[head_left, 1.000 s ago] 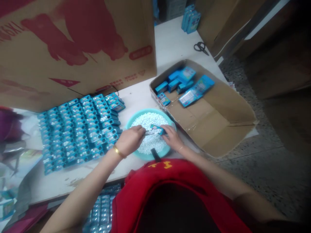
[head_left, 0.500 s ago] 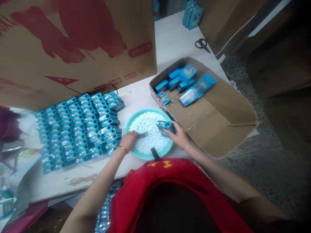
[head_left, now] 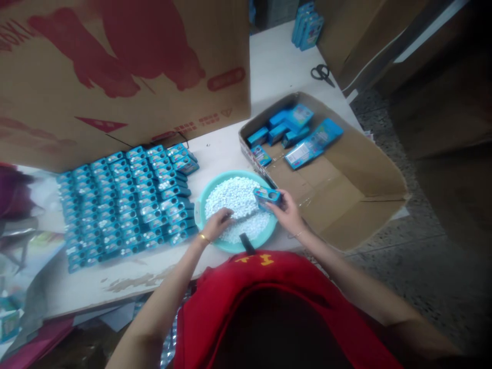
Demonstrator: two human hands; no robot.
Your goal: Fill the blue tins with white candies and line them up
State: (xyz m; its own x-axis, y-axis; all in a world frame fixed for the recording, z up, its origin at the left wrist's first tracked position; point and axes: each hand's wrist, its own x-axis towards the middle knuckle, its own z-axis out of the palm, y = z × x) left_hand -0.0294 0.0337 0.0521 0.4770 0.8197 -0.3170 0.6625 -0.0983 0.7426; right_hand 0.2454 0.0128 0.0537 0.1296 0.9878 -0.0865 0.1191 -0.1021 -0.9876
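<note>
A turquoise basin holds a heap of small white pellets. My left hand is closed low over the pellets at the basin's left side. A thin greyish thing may show at its fingertips, but it is too blurred to name. In my right hand is a small blue box, held above the basin's right side. A dark round opening shows on its upper face.
Rows of similar blue boxes stand left of the basin. To the right, a shallow cardboard box contains several blue packets. A large carton stands behind. Scissors and more blue packs lie farther back.
The blue box in my right hand has moved slightly right. My left hand has shifted right, farther over the pellets, and the prong-like grey thing at its fingers shows less clearly.
</note>
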